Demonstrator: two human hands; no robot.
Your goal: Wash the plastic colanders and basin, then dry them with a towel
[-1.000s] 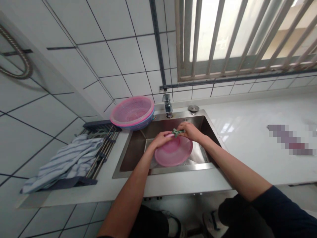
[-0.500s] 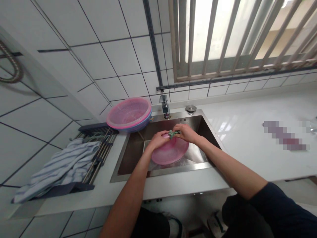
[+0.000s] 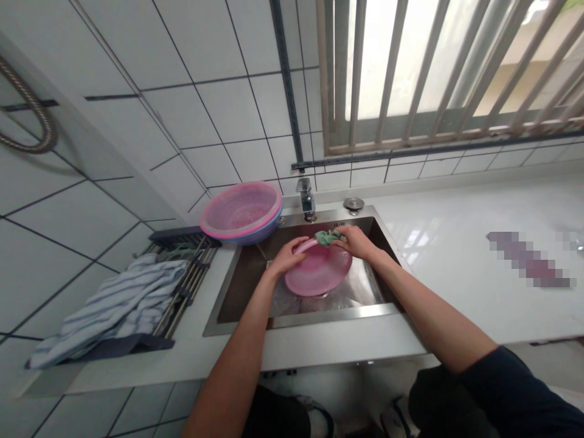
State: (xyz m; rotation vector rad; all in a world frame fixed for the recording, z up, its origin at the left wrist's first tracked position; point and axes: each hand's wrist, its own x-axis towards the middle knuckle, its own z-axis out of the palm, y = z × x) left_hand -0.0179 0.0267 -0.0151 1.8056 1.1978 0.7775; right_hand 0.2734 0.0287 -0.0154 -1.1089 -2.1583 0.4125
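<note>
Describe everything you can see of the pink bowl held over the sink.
The pink bowl is round, shallow, translucent, plastic-looking and glossy. It is tilted, its hollow facing the person, above the steel sink. The left hand grips its upper left rim; the right hand presses a green cloth against its top rim. Whether it touches the sink floor is unclear.

Bright daylight from the barred window glares on the counter; wide-angle edges bend.

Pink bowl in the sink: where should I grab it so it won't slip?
Probably grip the pink bowl by its thin rim on the left side, as the left hand does. It is tilted up in the sink, and the right hand presses a green cloth on the far rim.
</note>
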